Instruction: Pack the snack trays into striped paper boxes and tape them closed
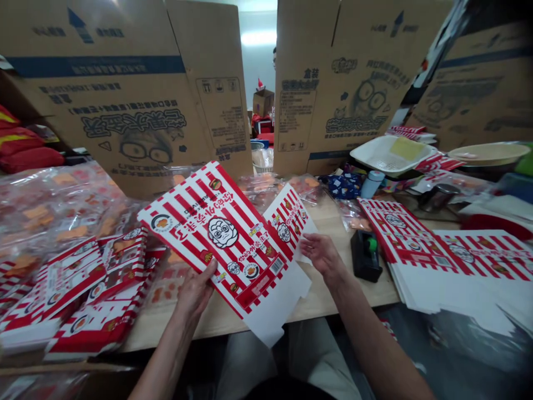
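A red-and-white striped folding carton (pixel 222 233), partly folded and printed with a cartoon face, is tilted above the table in front of me. My left hand (pixel 200 286) grips its lower left edge, the thumb lying on the printed face and the other fingers mostly hidden beneath. On the right, one striped panel is bent up along a crease. My right hand (pixel 322 254) is at that panel's white outer edge, fingers stretched out and a little apart; whether they press on it I cannot tell. White unprinted flaps hang at the carton's near end.
Folded striped boxes (pixel 95 289) lie at left beside clear bags of orange pieces (pixel 37 214). A black tape dispenser (pixel 366 255) stands right of my right hand, near stacked flat cartons (pixel 433 278). Behind are a white basket (pixel 391 158) and tall cardboard sheets (pixel 137 83).
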The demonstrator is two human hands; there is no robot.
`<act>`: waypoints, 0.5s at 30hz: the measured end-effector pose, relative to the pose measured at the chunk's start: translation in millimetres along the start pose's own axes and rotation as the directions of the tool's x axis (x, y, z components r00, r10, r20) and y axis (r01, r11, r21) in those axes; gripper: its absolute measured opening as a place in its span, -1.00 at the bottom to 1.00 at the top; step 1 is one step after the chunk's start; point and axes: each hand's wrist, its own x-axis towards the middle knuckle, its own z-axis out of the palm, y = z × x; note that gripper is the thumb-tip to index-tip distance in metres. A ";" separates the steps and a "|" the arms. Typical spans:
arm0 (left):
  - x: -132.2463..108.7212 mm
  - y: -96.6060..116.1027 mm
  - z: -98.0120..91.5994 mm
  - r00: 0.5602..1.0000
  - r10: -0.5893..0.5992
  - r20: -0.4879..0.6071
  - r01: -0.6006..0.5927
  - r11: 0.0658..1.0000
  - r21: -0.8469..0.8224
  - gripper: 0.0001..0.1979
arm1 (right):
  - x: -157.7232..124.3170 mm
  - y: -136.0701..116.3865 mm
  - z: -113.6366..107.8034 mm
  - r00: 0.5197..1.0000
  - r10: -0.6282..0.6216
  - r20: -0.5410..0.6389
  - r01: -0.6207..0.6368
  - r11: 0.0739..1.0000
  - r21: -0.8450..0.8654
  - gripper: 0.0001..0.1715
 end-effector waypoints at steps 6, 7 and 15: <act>-7.4 -13.6 -0.7 0.998 0.048 -0.045 -0.051 0.997 -0.061 -0.39 | 7.6 -24.9 -13.2 0.988 0.117 0.100 -0.128 0.985 0.120 -0.82; -7.9 -13.6 1.0 0.998 0.049 -0.031 -0.051 0.997 -0.063 -0.41 | 8.3 -31.7 -13.8 0.984 0.118 0.132 -0.136 0.981 0.135 -0.82; 0.1 -25.3 -3.7 0.976 0.219 0.010 -0.218 0.963 0.156 -0.63 | 23.6 -120.9 -36.9 0.970 -0.115 0.214 -0.009 0.863 0.505 -0.65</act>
